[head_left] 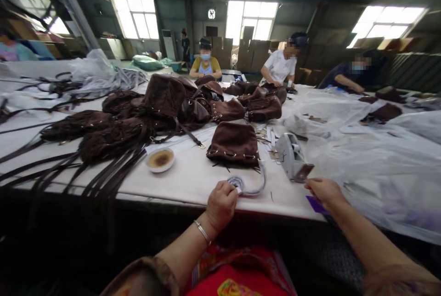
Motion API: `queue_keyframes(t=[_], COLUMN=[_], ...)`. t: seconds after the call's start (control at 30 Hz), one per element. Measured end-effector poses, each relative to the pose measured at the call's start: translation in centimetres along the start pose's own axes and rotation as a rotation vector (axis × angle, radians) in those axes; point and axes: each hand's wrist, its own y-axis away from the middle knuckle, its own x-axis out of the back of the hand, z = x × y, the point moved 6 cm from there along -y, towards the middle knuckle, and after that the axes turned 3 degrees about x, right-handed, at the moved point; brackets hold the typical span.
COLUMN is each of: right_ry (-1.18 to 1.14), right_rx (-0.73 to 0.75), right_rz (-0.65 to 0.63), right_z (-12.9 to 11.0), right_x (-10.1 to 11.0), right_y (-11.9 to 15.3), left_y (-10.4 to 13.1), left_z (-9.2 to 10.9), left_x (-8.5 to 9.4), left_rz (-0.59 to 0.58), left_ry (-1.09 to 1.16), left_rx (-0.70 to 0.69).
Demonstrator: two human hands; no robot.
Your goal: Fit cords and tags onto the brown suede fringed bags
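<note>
Head view shows our left hand [222,205], fingers closed on a coiled grey cord [234,180] upon the white worktop [193,182] before a brown suede-like bag [234,142]; if they loosen, it could unwind, while our right hand [324,191], grasp unclear, sits beside a grey tape dispenser [288,157].

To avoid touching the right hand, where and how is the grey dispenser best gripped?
Grip the grey dispenser probably across its side walls, from above and left. It stands upright and looks narrow; the right hand is close to its near end, and translucent plastic spreads to its right.
</note>
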Motion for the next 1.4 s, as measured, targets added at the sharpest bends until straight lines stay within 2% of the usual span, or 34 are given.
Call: queue_keyframes(t=[0.07,0.17,0.23,0.33,0.43,0.7,1.03,1.4], right_ry=[-0.097,-0.209,-0.199,-0.196,-0.095,0.08,0.241,0.129], right_rx=[0.018,0.106,0.14,0.108,0.086,0.052,0.169,0.2], right_rz=[-0.142,-0.475,-0.607,-0.615,-0.53,-0.467,-0.382,-0.436], right_z=[-1.1,-4.6,-6.7,-8.0,-7.4,-5.4,-5.3,-5.2], right_x=[-1.9,-7.1,-10.5,-14.4,-16.3,-17.3,-17.5,-16.9], right_y=[2.9,8.6,11.9,14.2,14.2,13.5,12.7,14.0], left_y=[0.0,0.1,0.3,0.4,0.6,0.7,1.0,0.1], left_z=[0.0,0.1,0.0,-0.1,-0.2,-0.5,-0.9,-0.6], left_x=[-0.1,-0.3,-0.4,-0.6,-0.7,-0.8,-1.0,-1.0], left_rz=[-0.006,-0.012,-0.008,0.005,0.007,0.012,0.002,-0.072], left_ry=[0.007,0.012,0.003,-0.013,-0.011,0.013,-0.025,-0.07], left_rx=[-0.007,-0.018,-0.012,-0.002,0.003,0.017,0.117,0.133])
